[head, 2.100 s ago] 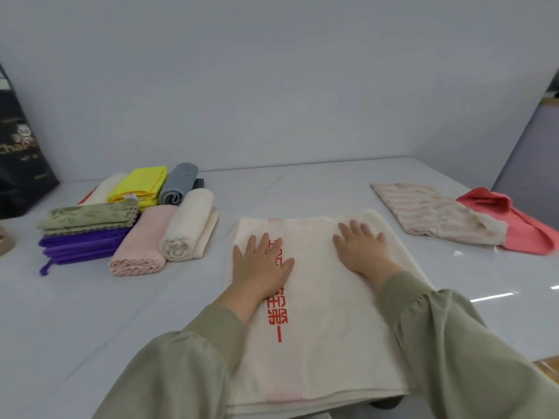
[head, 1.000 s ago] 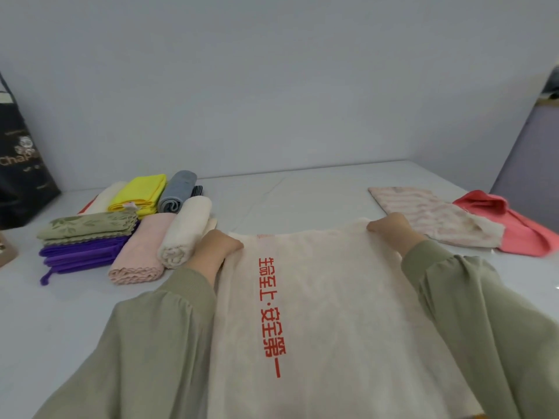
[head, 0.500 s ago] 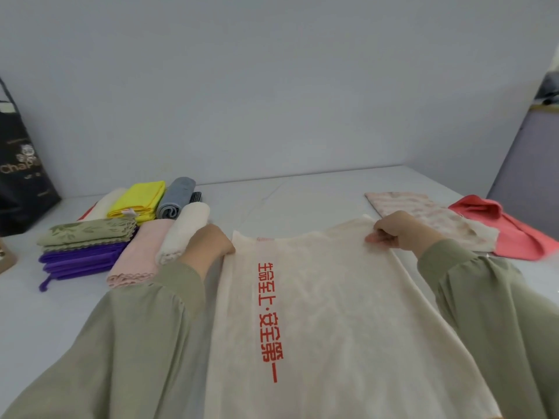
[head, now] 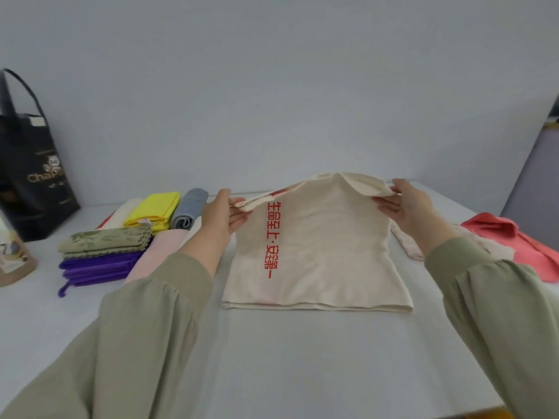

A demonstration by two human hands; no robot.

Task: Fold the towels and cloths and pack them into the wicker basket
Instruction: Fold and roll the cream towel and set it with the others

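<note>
Centrally, the left hand [head: 222,220] and right hand [head: 406,208] each pinch a far corner of the cream towel [head: 320,252]. Its lifted far edge spans between them, while the near edge rests on the white table [head: 302,358].

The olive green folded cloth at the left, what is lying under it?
Folded purple cloths lie directly under the olive green cloth, stacked on the white table. A purple loop sticks out at their front corner. How far back they reach is covered.

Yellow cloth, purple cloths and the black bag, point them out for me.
yellow cloth [head: 154,210], head view, middle of its top face
purple cloths [head: 99,267], head view, front of the stack
black bag [head: 33,176], head view, printed front
</note>
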